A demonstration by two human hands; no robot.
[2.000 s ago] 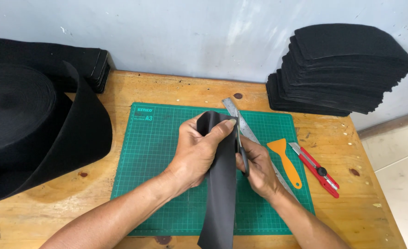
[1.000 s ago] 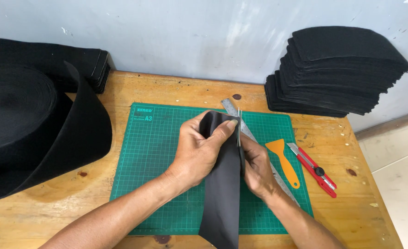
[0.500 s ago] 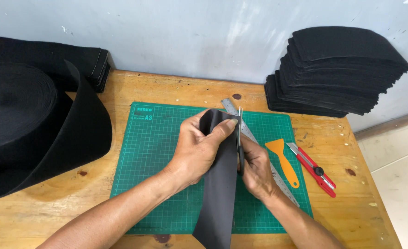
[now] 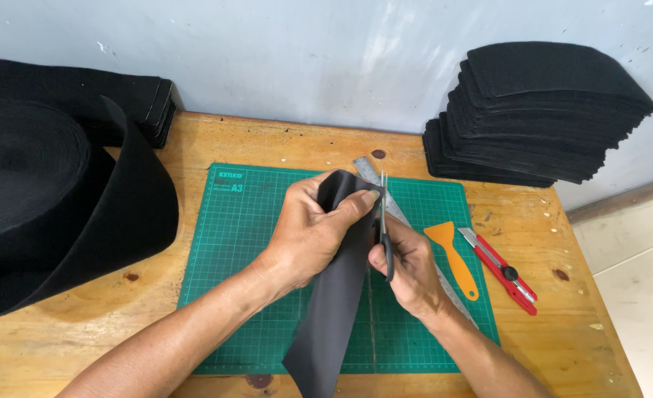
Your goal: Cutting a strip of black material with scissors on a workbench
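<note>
My left hand (image 4: 313,232) pinches the folded top of a long black fabric strip (image 4: 330,313) above the green cutting mat (image 4: 241,243). The strip hangs down toward the table's near edge. My right hand (image 4: 409,267) grips black-handled scissors (image 4: 384,221), blades pointing up along the strip's right edge beside my left fingertips. A steel ruler (image 4: 385,197) lies diagonally on the mat under both hands.
A big roll of black fabric (image 4: 53,214) fills the left side of the wooden table (image 4: 562,317). A stack of cut black pieces (image 4: 540,110) stands at the back right. An orange scraper (image 4: 453,258) and a red utility knife (image 4: 499,269) lie right of the mat.
The scissors' blades have moved up along the strip's right edge to its folded top. My left hand has kept its hold, and the hanging strip shifted slightly.
</note>
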